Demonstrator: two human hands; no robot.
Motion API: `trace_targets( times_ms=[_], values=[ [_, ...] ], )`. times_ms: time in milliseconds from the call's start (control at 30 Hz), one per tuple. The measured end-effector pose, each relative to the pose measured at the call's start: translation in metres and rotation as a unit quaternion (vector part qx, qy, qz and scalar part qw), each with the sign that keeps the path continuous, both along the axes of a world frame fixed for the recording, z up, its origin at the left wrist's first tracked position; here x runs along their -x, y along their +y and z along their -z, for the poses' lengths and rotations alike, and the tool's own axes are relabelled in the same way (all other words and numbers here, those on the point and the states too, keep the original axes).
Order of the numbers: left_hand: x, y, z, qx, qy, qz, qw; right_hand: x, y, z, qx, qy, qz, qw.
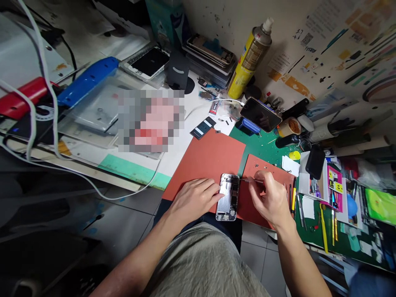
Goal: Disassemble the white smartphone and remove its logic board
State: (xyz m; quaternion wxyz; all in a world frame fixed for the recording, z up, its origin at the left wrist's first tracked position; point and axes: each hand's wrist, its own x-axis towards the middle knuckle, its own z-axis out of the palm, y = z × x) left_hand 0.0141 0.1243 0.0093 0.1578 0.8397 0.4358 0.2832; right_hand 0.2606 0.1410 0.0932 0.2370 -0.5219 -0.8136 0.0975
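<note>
An opened phone [227,198] lies near the front edge of a reddish-brown mat [213,152], its inner parts and long silver battery showing. My left hand [198,197] holds it at the left side, the thumb reaching over the frame and the fingers bent beside it. My right hand [269,198] pinches a thin metal tool [246,180], which points left at the phone's upper right edge. The fingers cover most of this tool, so its exact kind is unclear. On the second reddish-brown mat [252,163], by my right hand, lie tiny metal parts [256,165].
Beyond the mats, a dark-screened phone [260,114] leans on a blue stand, its white cable attached. A yellow spray can [250,57] stands behind. Pens and slim tools [293,198] lie right of my right hand, near open boxes [315,181]. A white cable [123,197] hangs over the left edge.
</note>
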Motion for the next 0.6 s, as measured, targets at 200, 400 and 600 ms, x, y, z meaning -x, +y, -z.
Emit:
trace_targets(
  times_ms=[200, 400, 600],
  values=[
    [0.000, 0.000, 0.001, 0.005, 0.001, -0.001, 1.000, 0.000, -0.005, 0.002, 0.002, 0.005, 0.023, 1.000],
    [-0.001, -0.001, 0.000, 0.007, 0.002, -0.002, 1.000, 0.000, -0.008, 0.004, 0.013, 0.011, 0.029, 0.999],
    [0.000, -0.001, 0.001, 0.007, 0.002, 0.000, 1.000, -0.005, -0.016, 0.006, -0.011, 0.068, 0.087, 0.994]
  ],
)
